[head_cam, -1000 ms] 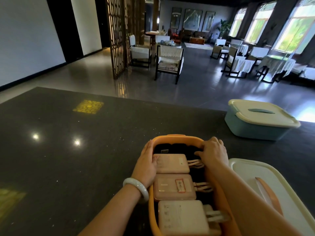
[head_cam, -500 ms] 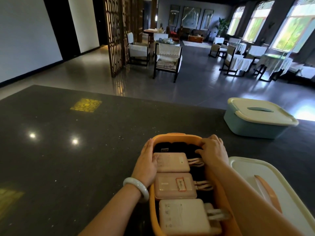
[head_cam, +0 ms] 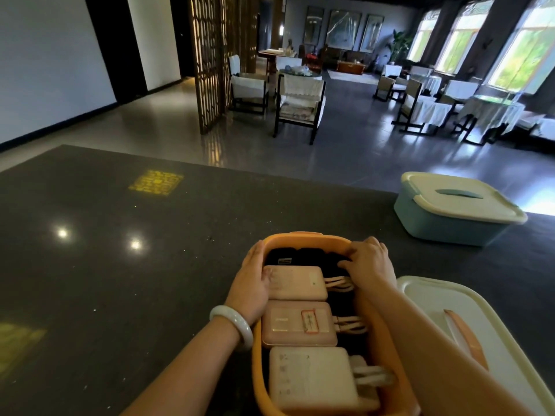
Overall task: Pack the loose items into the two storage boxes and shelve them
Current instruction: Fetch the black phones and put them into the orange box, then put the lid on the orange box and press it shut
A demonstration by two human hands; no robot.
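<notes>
An open orange storage box (head_cam: 303, 240) stands on the dark counter in front of me. Three pale power banks with short cables lie in a row inside it, over black items (head_cam: 303, 256). My left hand (head_cam: 250, 288) rests on the box's left rim, its thumb touching the far power bank (head_cam: 295, 282). My right hand (head_cam: 371, 262) lies over the far right corner, fingers pressing on the black items. The box's cream lid (head_cam: 432, 298) with an orange handle lies to the right. A closed teal storage box (head_cam: 450, 219) with a cream lid sits further right.
The dark polished counter (head_cam: 120, 265) stretches wide to the left. Beyond its far edge the floor drops to a lounge with chairs (head_cam: 300, 103), draped tables (head_cam: 486, 112) and a wooden lattice screen (head_cam: 210, 55).
Both hands stay at the far end of the orange box; my right fingers have spread slightly further over the black items. The view tilted a little.
</notes>
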